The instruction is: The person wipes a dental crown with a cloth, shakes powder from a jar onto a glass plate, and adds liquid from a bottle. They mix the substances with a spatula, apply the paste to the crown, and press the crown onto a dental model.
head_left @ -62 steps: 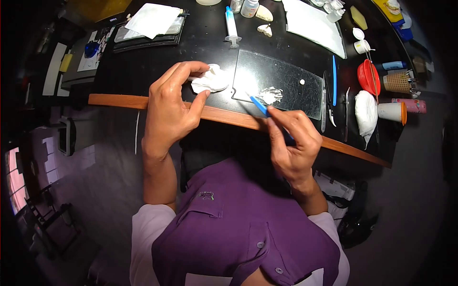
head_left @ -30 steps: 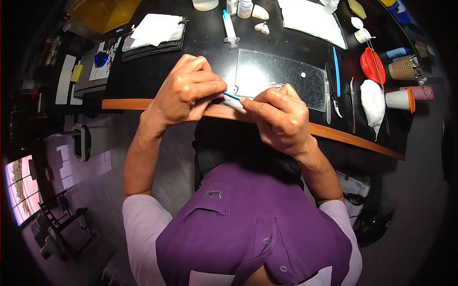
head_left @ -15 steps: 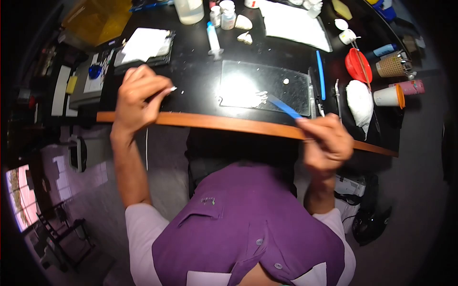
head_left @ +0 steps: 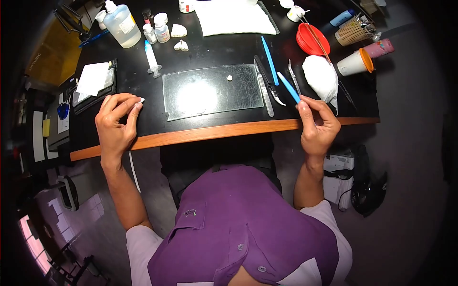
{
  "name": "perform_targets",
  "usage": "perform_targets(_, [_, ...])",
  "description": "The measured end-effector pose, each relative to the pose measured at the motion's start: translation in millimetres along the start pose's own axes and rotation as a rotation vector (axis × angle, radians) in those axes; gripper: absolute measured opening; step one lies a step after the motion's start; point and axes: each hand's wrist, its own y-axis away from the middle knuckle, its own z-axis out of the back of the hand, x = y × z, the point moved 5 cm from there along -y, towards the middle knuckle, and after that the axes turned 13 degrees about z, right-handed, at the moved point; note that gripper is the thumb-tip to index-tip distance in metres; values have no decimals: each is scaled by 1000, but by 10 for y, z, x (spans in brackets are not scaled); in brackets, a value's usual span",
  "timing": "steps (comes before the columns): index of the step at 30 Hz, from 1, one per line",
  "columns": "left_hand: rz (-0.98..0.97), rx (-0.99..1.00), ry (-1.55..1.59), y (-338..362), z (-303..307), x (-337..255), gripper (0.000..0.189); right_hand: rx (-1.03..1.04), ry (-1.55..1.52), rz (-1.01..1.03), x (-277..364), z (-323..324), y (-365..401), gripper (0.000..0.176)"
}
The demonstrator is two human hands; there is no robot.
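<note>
My left hand [head_left: 117, 121] pinches a tiny white piece [head_left: 141, 100] between thumb and fingertips, just above the tabletop left of the glass slab [head_left: 210, 102]. What this piece is stays too small to tell. In my right hand [head_left: 318, 121] a flat blue plastic spatula [head_left: 287, 86] points up and left, right of the slab. One small whitish, tooth-like piece [head_left: 229, 77] lies on the slab. Along its right edge are black tweezers [head_left: 267, 78] and a silver-handled tool [head_left: 265, 97]. Another blue plastic stick [head_left: 270, 61] and a slim metal instrument [head_left: 293, 77] lie nearby.
Behind the slab are a syringe [head_left: 152, 59], small bottles [head_left: 162, 31], a large clear bottle [head_left: 123, 26] and white pads [head_left: 236, 19]. To the right stand a red bowl [head_left: 307, 45], crumpled white tissue [head_left: 318, 76] and an orange-rimmed cup [head_left: 352, 63]. The wooden table edge [head_left: 219, 132] runs in front.
The blue spatula has moved off the glass slab, rightwards and tilted more upright. My left hand still pinches the white piece. The whole view has shifted.
</note>
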Motion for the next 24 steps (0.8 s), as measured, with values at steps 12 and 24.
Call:
perform_targets(12, [23,-16,-209,125,133,-144,35,109,635,224,-217,-140,-41,13])
perform_targets(24, [-178,97,-219,-664,-150,-566,20,45,497,301,-122,8,-96,18])
